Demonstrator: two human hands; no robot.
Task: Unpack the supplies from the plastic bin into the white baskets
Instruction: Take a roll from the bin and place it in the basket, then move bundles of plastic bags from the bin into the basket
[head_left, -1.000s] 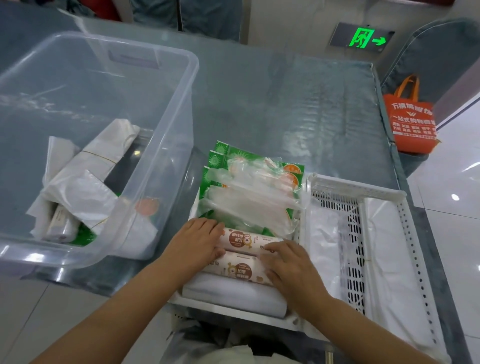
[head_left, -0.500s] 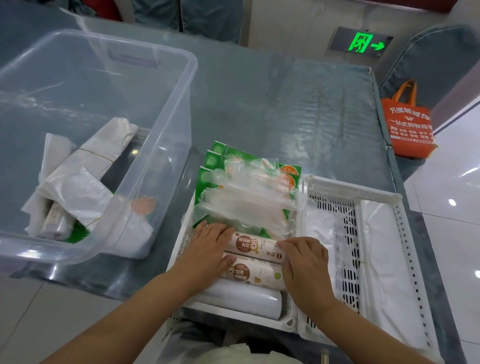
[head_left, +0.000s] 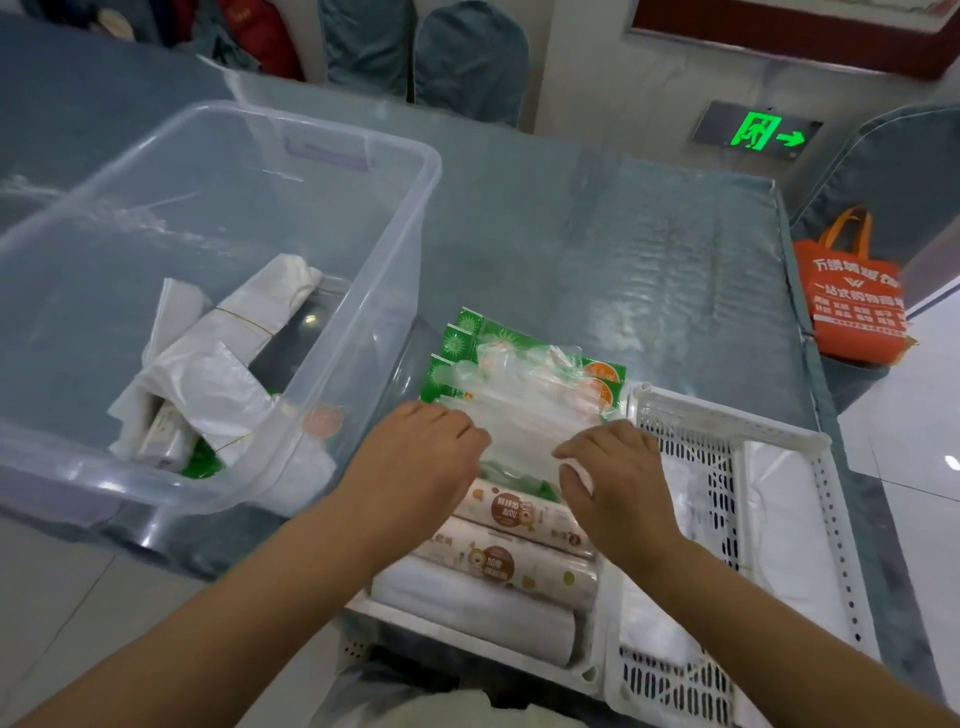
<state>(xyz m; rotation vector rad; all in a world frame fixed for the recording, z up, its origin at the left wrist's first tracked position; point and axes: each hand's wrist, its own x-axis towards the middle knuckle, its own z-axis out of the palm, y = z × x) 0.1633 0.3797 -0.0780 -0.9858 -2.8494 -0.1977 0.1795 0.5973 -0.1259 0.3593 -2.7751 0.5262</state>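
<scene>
The clear plastic bin (head_left: 363, 249) stands at the left and holds white bundled bags (head_left: 223, 364) and a small box. The left white basket (head_left: 467, 642) in front of me holds green packs (head_left: 467, 332), clear plastic packs (head_left: 524, 415) on top of them, two brown-labelled rolls (head_left: 519, 514) and a white roll (head_left: 478, 608). My left hand (head_left: 415, 457) grips the left near edge of the clear packs with bent fingers. My right hand (head_left: 618, 478) pinches their right near edge between thumb and fingers.
The right white basket (head_left: 727, 421) touches the left one and holds white bags (head_left: 784, 509). An orange tote bag (head_left: 852, 301) sits beyond the table's right edge. Chairs stand behind the table, and a green exit sign (head_left: 758, 132) is on the wall.
Both hands have left the brown-labelled rolls and moved forward onto the clear plastic packs, and their fingers have curled. The view has tilted up slightly.
</scene>
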